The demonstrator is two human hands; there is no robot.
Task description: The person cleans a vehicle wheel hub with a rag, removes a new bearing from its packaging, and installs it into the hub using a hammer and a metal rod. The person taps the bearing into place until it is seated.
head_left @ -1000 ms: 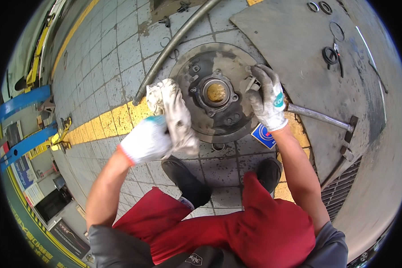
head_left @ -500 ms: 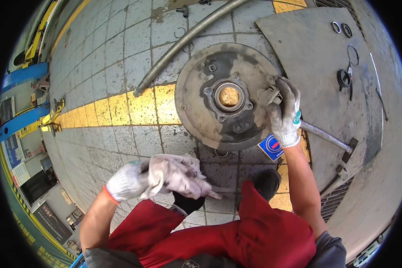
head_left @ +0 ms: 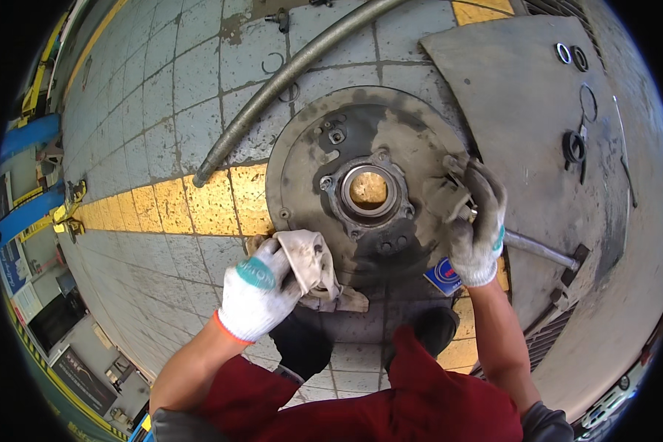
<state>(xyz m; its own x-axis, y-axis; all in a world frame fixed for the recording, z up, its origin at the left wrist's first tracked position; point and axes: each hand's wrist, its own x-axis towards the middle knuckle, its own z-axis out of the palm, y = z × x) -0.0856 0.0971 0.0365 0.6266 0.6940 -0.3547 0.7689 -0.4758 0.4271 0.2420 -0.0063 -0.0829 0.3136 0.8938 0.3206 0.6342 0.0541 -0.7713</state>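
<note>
While right hand (head_left: 475, 225) grips backing plate (head_left: 309, 158) rim, left hand (head_left: 261, 291) w/ rag (head_left: 313, 265).

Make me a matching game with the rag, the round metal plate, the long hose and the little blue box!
Things:
1. rag
2. round metal plate
3. hose
4. blue box

Places:
A. under the right wrist, beside the plate
B. held in the left hand
C. gripped at its edge by the right hand
D. lying across the floor tiles above the plate

Pairs: 1-B, 2-C, 3-D, 4-A
</note>
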